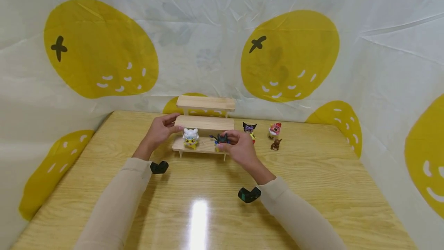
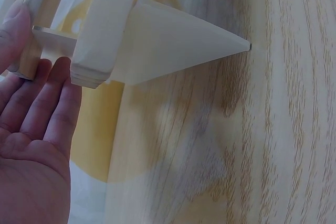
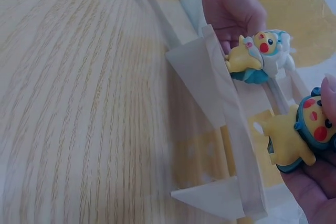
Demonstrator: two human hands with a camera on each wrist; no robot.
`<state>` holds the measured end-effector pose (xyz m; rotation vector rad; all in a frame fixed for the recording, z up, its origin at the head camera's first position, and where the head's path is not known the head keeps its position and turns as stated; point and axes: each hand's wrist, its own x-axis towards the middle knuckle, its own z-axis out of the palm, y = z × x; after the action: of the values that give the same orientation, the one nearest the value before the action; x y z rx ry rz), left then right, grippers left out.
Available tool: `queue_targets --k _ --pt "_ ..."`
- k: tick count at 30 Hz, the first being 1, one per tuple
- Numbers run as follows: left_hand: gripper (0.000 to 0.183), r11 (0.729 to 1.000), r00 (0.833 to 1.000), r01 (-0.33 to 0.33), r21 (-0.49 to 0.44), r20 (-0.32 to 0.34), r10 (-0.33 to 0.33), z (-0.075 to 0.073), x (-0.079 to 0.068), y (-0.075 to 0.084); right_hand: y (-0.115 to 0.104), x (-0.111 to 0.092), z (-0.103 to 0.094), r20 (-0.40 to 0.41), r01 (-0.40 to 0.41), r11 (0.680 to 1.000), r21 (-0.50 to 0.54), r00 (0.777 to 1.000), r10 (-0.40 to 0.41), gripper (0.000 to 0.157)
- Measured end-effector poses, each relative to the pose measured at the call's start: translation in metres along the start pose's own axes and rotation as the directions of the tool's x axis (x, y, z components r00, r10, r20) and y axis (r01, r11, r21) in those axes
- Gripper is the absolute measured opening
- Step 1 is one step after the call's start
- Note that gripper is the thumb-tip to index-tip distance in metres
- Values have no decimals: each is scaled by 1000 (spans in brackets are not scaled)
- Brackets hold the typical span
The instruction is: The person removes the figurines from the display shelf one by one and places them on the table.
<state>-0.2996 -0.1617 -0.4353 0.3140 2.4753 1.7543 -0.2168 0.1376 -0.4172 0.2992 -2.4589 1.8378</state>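
A three-step wooden display stand [image 1: 204, 122] stands at the back of the table. My left hand [image 1: 160, 132] grips the left end of its middle shelf, thumb above and fingers below, as the left wrist view shows. On the bottom shelf's left side is a yellow figurine in a white hood [image 1: 190, 138]. My right hand [image 1: 241, 146] pinches a yellow figurine in a dark eared hood [image 3: 294, 135] over the right part of that shelf. The left wrist view shows the stand's triangular leg [image 2: 178, 45] on the table.
Right of the stand, a figurine with black pointed ears [image 1: 249, 127] stands, partly behind my right hand. Further right are a pink-and-red figurine [image 1: 274, 130] and a small brown one [image 1: 276, 144]. A patterned white curtain [image 1: 197, 41] hangs close behind the table [image 1: 194, 180].
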Motion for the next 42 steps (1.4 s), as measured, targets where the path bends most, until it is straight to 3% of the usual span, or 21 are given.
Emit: queue_targets --k 17,35,42 --pt "66 1000 1000 11 8 -5 -11 0 -1 0 0 -11 -26 -17 -37 998 -41 999 36 32" --pt "67 1000 1000 9 6 -1 -9 0 0 -1 15 -23 -50 -16 -60 996 -68 998 59 33" --pt "67 1000 1000 12 11 0 -12 0 0 -1 18 -25 -59 4 -30 997 -69 1000 30 31"
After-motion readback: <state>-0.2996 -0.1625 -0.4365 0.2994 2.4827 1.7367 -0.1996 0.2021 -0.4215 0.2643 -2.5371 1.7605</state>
